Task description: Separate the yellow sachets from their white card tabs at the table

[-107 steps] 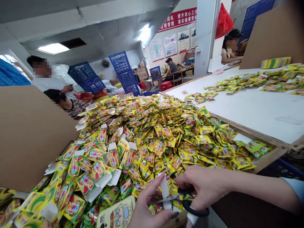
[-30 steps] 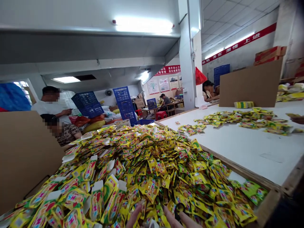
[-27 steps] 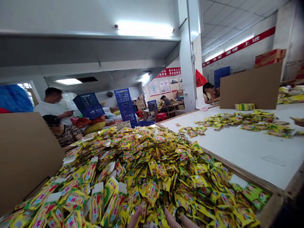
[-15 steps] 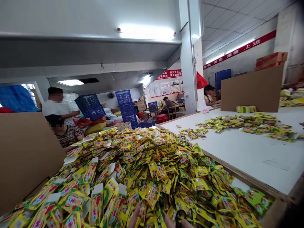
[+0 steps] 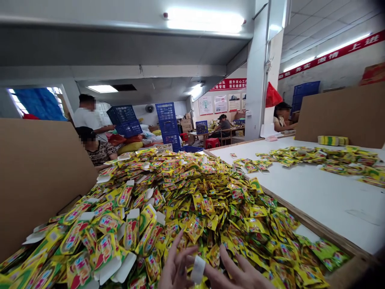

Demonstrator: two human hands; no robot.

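Before the heap of packets (image 5: pixel 210 204), the left hand (image 5: pixel 175 268) is held close beside the white strip (image 5: pixel 197 269), whose long axis is pointed forward across a finger of the right hand (image 5: pixel 237 273), the nearer of the hands; whether it is gripped cannot be told.

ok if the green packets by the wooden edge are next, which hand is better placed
Probably the right hand: it lies nearer the green packets beside the wooden edge. The left hand sits farther off, nearer the open boxes. Both are close to the white strip, though.
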